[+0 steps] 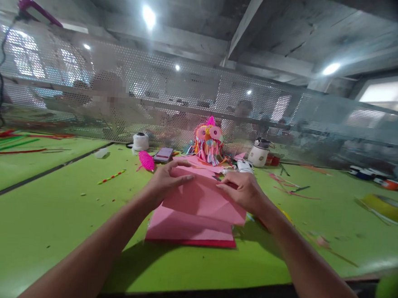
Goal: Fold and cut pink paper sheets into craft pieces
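Note:
Between both hands a sheet of pink paper [202, 199] is held up at a tilt, its near edge over a stack of pink paper [190, 228]. My left hand [169, 181] pinches the sheet's far left part between thumb and fingers. On the far right part, my right hand [242, 188] closes thumb and fingertips on the same sheet. A red sheet [192, 242] shows under the stack's near edge. Just beyond stands a colourful paper-fringed figure [209, 140] with big round eyes and a pink cone on top.
A pink yarn bundle [146, 161], a phone [163, 154] and a white roll [140, 141] lie beyond my left hand. A white jar [258, 152] stands behind the right one. Yellow tape [389, 208] lies far right; a perforated screen [182, 98] borders the green table [77, 236].

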A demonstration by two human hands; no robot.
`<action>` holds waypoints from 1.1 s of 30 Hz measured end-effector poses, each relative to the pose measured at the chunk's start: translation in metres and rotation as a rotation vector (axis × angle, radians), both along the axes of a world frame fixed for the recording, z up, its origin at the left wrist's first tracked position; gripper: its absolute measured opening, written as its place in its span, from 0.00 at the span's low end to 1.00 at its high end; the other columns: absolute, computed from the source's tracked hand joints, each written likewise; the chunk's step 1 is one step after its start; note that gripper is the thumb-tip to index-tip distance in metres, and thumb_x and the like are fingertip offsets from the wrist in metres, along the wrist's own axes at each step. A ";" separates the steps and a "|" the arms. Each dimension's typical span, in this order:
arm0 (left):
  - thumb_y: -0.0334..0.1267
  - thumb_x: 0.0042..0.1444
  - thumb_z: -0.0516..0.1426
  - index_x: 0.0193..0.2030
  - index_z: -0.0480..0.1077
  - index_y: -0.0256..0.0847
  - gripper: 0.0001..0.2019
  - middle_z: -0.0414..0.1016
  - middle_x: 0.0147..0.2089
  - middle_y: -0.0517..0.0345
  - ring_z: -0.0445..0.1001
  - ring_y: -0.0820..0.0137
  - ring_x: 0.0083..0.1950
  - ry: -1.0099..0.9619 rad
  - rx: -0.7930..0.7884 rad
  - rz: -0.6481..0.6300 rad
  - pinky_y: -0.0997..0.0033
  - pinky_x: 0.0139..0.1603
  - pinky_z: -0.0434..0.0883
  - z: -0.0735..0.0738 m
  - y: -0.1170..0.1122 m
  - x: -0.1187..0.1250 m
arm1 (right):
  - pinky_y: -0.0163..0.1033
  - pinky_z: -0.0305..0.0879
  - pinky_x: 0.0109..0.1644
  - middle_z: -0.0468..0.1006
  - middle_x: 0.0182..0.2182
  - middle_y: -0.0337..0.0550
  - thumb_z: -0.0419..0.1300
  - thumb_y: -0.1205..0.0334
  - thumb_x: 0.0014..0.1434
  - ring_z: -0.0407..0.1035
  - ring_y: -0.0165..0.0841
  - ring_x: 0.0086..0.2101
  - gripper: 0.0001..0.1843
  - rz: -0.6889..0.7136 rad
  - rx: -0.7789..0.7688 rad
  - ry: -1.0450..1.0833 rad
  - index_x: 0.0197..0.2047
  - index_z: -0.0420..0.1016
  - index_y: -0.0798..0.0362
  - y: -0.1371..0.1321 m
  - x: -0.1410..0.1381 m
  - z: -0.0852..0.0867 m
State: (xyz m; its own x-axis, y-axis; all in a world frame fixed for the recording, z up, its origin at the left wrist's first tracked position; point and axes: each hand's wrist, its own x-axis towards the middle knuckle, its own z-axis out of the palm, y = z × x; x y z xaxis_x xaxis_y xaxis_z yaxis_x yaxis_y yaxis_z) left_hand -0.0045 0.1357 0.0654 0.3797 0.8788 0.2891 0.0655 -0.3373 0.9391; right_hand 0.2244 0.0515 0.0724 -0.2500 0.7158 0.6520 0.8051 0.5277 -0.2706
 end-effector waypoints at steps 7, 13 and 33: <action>0.49 0.40 0.68 0.27 0.73 0.35 0.18 0.75 0.23 0.57 0.71 0.73 0.22 0.034 -0.205 -0.103 0.76 0.21 0.68 -0.014 -0.001 0.005 | 0.34 0.54 0.28 0.72 0.20 0.37 0.63 0.60 0.57 0.61 0.26 0.23 0.12 0.012 -0.065 0.050 0.24 0.73 0.55 0.004 0.002 -0.001; 0.49 0.39 0.68 0.25 0.71 0.36 0.18 0.73 0.20 0.59 0.70 0.74 0.19 0.040 -0.262 -0.084 0.77 0.18 0.66 -0.021 0.001 0.007 | 0.35 0.60 0.32 0.77 0.26 0.41 0.63 0.60 0.57 0.67 0.29 0.27 0.08 0.042 -0.198 0.078 0.30 0.78 0.55 0.006 0.005 0.001; 0.45 0.45 0.68 0.51 0.72 0.39 0.26 0.76 0.24 0.58 0.69 0.75 0.20 -0.081 -0.289 -0.283 0.79 0.18 0.67 -0.020 0.000 0.005 | 0.36 0.62 0.32 0.81 0.28 0.42 0.60 0.64 0.57 0.71 0.32 0.28 0.09 0.057 -0.253 0.109 0.32 0.82 0.54 0.006 0.002 0.000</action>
State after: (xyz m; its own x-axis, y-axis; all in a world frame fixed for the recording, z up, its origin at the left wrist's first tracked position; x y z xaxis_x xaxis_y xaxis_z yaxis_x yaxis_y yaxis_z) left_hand 0.0006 0.1352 0.0458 0.6044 0.7921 0.0846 -0.0697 -0.0532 0.9961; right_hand 0.2265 0.0570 0.0721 -0.2325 0.8463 0.4793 0.7353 0.4755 -0.4829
